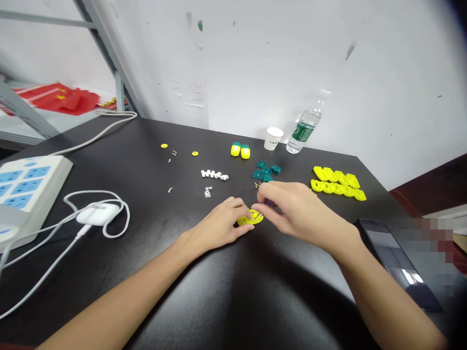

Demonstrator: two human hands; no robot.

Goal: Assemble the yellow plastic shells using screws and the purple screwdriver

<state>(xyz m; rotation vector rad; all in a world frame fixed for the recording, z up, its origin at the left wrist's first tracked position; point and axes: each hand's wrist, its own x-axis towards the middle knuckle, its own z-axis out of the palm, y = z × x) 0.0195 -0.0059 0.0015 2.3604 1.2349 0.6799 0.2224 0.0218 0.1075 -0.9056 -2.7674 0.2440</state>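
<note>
The yellow shell [256,218] lies on the black table [233,301], between the two hands. Its long axis runs roughly from 9 to 3 o'clock, the exposed rounded end facing 3. It is bright yellow, inner face up, with small fittings inside. The left hand [230,221] is closed on its 9 o'clock end, thumb below and fingers above. The right hand [288,206], at 2 o'clock, pinches a slim tool [269,202], whose thin shaft slants toward the shell. Fingers cover the shell's 9 o'clock end and most of the tool; tip contact appears likely but is indistinct. Green parts [264,171] sit near 1 o'clock.
</note>
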